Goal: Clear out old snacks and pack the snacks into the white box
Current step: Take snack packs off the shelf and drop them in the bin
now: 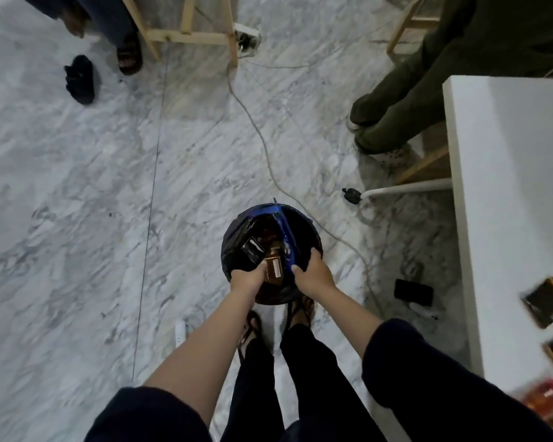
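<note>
The left hand is curled over the near rim of a round bin, with the black liner gripped under its fingers. The right hand is closed on the liner at the right of the rim, just beside a blue packet that is stood on edge inside the bin. Between the two hands a brown snack pack is seen lying in the bin, with a dark pack tilted just left of it; whether either is touched by a thumb cannot be told. The bin is set on a marble floor, directly in front of the wearer's sandalled feet. A pale cable is trailed across the floor past the bin's right side. To the right a white table is seen, with blurred dark packs and a red packet lying near its near edge. A small black object lies on the floor beside the table. A white box cannot be made out. Farther off, the legs of one person in olive trousers are seen at the table, and another person's sandalled foot is seen at the top left beside a wooden frame and a loose black sandal
</note>
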The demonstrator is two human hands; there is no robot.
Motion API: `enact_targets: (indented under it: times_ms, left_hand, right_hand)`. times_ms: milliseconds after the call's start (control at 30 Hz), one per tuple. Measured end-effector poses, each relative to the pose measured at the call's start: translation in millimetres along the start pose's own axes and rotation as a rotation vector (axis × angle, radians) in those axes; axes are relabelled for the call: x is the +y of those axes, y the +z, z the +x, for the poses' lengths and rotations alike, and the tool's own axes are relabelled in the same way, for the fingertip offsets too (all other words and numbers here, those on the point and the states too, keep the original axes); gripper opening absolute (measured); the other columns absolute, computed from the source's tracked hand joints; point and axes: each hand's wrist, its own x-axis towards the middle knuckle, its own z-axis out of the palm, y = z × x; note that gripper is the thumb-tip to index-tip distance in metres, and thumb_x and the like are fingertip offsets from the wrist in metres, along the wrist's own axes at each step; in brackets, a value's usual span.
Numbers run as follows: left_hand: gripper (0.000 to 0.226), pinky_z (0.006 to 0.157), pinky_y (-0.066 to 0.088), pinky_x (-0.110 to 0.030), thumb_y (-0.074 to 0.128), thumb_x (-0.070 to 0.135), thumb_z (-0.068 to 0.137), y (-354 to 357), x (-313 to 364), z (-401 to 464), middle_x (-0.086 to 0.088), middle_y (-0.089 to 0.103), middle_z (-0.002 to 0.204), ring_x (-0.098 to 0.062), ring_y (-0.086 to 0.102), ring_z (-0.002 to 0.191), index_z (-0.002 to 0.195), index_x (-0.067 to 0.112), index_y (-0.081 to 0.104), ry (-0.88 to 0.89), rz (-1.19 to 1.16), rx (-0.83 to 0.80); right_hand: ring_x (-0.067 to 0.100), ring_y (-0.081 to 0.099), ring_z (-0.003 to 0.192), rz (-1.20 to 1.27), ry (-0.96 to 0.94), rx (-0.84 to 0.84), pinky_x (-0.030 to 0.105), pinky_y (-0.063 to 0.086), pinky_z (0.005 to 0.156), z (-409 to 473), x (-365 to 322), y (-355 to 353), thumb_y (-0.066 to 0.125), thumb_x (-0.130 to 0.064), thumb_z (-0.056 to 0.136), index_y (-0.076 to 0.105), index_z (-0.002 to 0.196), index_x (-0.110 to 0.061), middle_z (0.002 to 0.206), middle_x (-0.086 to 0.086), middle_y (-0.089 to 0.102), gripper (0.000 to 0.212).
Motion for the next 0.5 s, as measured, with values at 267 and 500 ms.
enact_targets:
  times_ms: [267,500]
  left_hand:
    - [0.069,0.105,0.041,-0.044,0.059,0.039,0.089,2,-11,-13,-0.017,0.046,0.140,-0.037,0.046,0.126,0.141,0.000,0.036,-0.029,0.036,-0.008]
    - [0.055,0.097,0.048,-0.043,0.056,0.040,0.090,10,0,-39,-0.017,0.058,0.122,-0.035,0.056,0.109,0.126,-0.002,0.051,0.065,0.194,-0.103]
  right_hand:
    - [0.030,0.044,0.127,-0.100,0.063,-0.009,0.036,0.041,0.098,-2,30,-19,0.050,-0.028,0.095,0.031,0.143,-0.009,0.141,0.012,0.044,0.054]
    - [0.029,0.051,0.118,-0.006,0.080,0.121,0.032,0.043,0.087,-26,35,-23,0.050,-0.028,0.094,0.038,0.135,-0.011,0.132,0.011,0.051,0.046]
